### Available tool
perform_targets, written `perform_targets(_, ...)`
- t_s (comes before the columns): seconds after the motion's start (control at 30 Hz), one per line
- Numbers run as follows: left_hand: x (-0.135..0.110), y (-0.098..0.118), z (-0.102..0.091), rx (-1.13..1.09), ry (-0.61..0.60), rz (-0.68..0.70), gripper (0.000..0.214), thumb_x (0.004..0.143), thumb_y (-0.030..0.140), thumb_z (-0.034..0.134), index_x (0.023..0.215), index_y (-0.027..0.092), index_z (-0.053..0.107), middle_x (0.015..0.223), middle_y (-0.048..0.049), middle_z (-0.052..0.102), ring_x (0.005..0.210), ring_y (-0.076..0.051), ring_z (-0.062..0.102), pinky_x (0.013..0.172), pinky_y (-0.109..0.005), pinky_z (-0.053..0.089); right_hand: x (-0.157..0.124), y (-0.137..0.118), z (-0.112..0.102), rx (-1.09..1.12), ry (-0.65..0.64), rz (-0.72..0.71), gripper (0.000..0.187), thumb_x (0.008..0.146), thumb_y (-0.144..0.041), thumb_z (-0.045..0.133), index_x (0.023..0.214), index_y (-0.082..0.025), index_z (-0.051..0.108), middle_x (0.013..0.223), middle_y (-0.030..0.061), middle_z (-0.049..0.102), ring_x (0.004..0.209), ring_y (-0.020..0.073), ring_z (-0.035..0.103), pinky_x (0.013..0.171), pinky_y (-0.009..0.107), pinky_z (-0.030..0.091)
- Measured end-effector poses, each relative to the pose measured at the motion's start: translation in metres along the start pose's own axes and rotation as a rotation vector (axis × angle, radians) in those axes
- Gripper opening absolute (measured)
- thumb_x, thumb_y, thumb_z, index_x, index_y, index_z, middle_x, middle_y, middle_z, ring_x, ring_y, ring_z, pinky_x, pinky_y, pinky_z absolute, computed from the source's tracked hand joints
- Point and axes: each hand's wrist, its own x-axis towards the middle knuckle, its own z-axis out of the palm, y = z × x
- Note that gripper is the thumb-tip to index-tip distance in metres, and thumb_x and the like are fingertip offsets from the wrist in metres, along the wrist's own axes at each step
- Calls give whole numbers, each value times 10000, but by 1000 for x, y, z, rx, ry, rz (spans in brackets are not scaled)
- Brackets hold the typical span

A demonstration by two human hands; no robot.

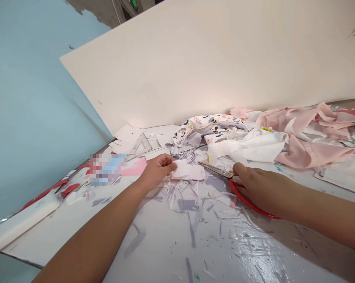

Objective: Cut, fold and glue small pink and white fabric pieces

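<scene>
Between thumb and fingers, my left hand (158, 169) pinches the left end of a small pale pink piece of fabric (192, 172), with a whiter layer on top. My right hand (255, 184) is closed around the red handles of a pair of scissors (220, 171). The blades point left, their tips close to the fabric's right end; they look nearly closed. Thin scraps (180, 192) of cut cloth lie below and around the piece.
A bundle of floral cloth (192, 127), white cloth (248, 145) and pink cloth (313, 151) lie along the upright white board (213, 59). A clear set square (141, 144) and a pink piece (134, 168) are to the left. A long white object (24, 220) lies at the table's left edge.
</scene>
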Motion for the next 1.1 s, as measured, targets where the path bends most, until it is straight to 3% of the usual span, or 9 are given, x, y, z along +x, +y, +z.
perform_targets(0.17,-1,-4,1,31,-59,-26,249,661,401,611,757,189,522,600,44,483,480,-70,437,448,-197,351,-2,2,0,-6,-10,-7,72,823,-153,385,862,-155,446,700,120,649,546,255,621,416,265,271)
perform_targets(0.4,1,-17,6,178,30,12,203,714,405,535,757,207,520,645,28,517,505,-93,463,446,-210,344,1,5,-2,-6,-15,-10,104,829,-173,367,878,-162,458,725,115,645,591,265,631,430,277,317)
perform_targets(0.67,5,-15,8,295,64,73,171,704,380,546,749,217,568,679,28,552,557,-116,474,512,-238,343,10,21,16,-42,124,-138,177,778,-197,446,931,-155,525,872,120,600,746,266,625,614,337,415)
perform_targets(0.87,0,-9,10,179,83,60,159,710,371,540,726,212,548,639,42,508,526,-99,459,515,-229,353,7,17,3,52,149,-23,47,739,-217,477,777,-198,458,721,70,621,602,240,621,445,270,334)
perform_targets(0.97,-2,-6,9,58,127,39,162,722,373,518,735,211,508,640,46,466,535,-89,442,512,-212,360,3,16,-7,135,148,33,131,721,-226,514,750,-221,386,567,33,582,440,209,564,366,251,266)
perform_targets(1.1,-8,4,12,-100,191,50,103,742,317,467,740,221,431,615,59,408,548,-80,428,534,-193,374,-2,14,-13,274,192,36,182,744,-253,509,753,-239,327,497,-13,513,385,189,506,359,254,259)
